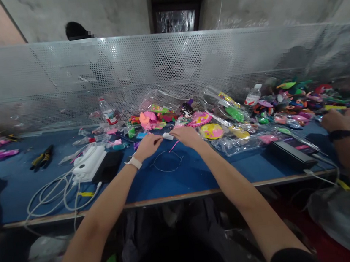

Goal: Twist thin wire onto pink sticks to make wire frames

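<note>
My left hand (147,146) and my right hand (187,135) meet over the middle of the blue table, fingers pinched together. Between their fingertips is a small white piece (167,136), soft-looking, whose kind I cannot make out. A thin pink stick (174,146) slants down from under my right hand; whether the fingers touch it is unclear. Just below, a round outline (169,171) shows on the blue tabletop (181,185). Behind the hands lie a pink foam-like shape (148,120) and a yellow and pink oval piece (211,131).
Left of me are a white power strip (85,163) with cables, a black power bank (109,166) and pliers (42,158). A dark box-like device (293,154) lies right. Bottles (108,111) and plastic wrappers line the perforated screen (167,64). Co-workers' hands (336,122) flank me.
</note>
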{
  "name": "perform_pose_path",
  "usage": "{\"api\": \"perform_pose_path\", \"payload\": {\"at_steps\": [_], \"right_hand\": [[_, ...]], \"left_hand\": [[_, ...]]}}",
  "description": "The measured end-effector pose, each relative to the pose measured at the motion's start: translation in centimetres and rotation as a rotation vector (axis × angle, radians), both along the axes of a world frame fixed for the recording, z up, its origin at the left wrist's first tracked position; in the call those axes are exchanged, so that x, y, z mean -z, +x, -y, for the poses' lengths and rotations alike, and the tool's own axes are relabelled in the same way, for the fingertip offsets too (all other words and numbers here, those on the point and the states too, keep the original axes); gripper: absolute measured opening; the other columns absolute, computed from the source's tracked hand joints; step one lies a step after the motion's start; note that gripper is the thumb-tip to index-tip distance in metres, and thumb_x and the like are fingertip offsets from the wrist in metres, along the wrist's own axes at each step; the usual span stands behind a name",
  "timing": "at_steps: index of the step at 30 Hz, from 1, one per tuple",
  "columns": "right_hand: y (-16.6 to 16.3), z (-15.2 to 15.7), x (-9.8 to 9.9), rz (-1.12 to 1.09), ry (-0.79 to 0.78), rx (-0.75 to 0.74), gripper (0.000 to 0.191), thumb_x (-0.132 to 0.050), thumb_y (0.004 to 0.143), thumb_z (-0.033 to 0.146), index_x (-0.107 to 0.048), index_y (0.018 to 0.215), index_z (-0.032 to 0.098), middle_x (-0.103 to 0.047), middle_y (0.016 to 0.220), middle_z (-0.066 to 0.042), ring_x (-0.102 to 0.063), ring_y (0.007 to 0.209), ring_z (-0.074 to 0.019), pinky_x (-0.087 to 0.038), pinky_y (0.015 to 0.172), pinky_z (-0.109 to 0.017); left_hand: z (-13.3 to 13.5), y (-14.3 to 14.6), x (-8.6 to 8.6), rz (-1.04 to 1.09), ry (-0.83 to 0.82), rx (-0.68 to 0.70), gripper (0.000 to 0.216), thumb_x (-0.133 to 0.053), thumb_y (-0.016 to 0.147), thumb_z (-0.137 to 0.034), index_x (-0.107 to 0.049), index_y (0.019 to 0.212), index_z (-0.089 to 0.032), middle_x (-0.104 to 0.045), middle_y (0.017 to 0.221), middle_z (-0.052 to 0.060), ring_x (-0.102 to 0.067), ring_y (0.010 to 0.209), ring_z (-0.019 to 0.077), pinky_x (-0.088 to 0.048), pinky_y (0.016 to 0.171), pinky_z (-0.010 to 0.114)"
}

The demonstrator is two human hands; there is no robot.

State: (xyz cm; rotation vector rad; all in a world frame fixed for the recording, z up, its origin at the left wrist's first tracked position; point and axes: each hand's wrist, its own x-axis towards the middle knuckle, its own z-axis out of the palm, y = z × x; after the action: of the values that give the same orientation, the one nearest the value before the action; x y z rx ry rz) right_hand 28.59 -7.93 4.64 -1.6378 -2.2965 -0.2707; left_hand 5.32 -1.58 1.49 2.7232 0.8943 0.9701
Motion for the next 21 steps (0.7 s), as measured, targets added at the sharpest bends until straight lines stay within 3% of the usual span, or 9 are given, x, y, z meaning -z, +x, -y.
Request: {"api": "perform_pose_path", "payload": {"at_steps": [3,8,12,16,19,21], "right_hand": [[0.4,0.1,-0.2,-0.005,-0.005,-0.043,0.031,-0.05,0.112,0.029,-0.075,0.13,0.025,-0.082,0.121,-0.01,-0.075,0.111,-0.0241,-0.049,0.088,-0.029],[-2.1,0.5,0.4,-0.081,-0.089,-0.045,0.033,-0.046,0.114,0.028,-0.07,0.136,0.025,-0.084,0.101,-0.005,-0.077,0.098,-0.0229,-0.048,0.08,-0.028],[-3.9,0.9,0.8,-0.158,-0.092,-0.03,0.032,-0.044,0.114,0.03,-0.071,0.131,0.025,-0.084,0.101,-0.006,-0.076,0.094,-0.0225,-0.047,0.077,-0.028],[-3.6,0.8,0.7,-0.235,-0.093,-0.033,0.03,-0.045,0.113,0.03,-0.073,0.125,0.024,-0.083,0.097,-0.004,-0.074,0.091,-0.022,-0.046,0.078,-0.028],[-2.3,0.3,0.5,-0.298,-0.091,-0.068,0.029,-0.047,0.112,0.025,-0.074,0.121,0.022,-0.082,0.103,-0.005,-0.074,0.096,-0.0206,-0.047,0.08,-0.027],[-1.3,0.0,0.6,-0.287,-0.088,-0.058,0.03,-0.048,0.11,0.024,-0.076,0.118,0.021,-0.082,0.11,-0.007,-0.073,0.099,-0.0207,-0.047,0.082,-0.028]], "left_hand": [[0.3,0.2,-0.1,-0.023,0.023,-0.002,0.026,-0.054,0.104,-0.029,-0.079,0.104,-0.02,-0.078,0.089,0.009,-0.07,0.09,0.0267,-0.05,0.094,0.041],[0.8,0.7,-0.1,0.238,-0.118,-0.03,0.022,-0.056,0.103,-0.03,-0.074,0.097,-0.019,-0.075,0.074,0.003,-0.069,0.07,0.0208,-0.051,0.078,0.033],[0.8,1.0,0.1,0.366,-0.202,-0.009,0.02,-0.057,0.102,-0.028,-0.072,0.096,-0.018,-0.075,0.074,0.004,-0.071,0.072,0.021,-0.053,0.078,0.031],[0.5,0.7,0.0,0.285,-0.166,-0.025,0.02,-0.056,0.102,-0.027,-0.073,0.101,-0.017,-0.074,0.074,0.004,-0.071,0.073,0.0217,-0.052,0.078,0.032],[-0.2,-0.2,0.0,0.11,-0.093,-0.109,0.022,-0.056,0.101,-0.025,-0.074,0.111,-0.017,-0.075,0.078,0.006,-0.07,0.072,0.0229,-0.05,0.076,0.032],[-0.8,-0.9,0.2,-0.028,-0.057,-0.163,0.019,-0.059,0.098,-0.023,-0.076,0.107,-0.017,-0.075,0.079,0.008,-0.069,0.073,0.0243,-0.05,0.075,0.033]]}}
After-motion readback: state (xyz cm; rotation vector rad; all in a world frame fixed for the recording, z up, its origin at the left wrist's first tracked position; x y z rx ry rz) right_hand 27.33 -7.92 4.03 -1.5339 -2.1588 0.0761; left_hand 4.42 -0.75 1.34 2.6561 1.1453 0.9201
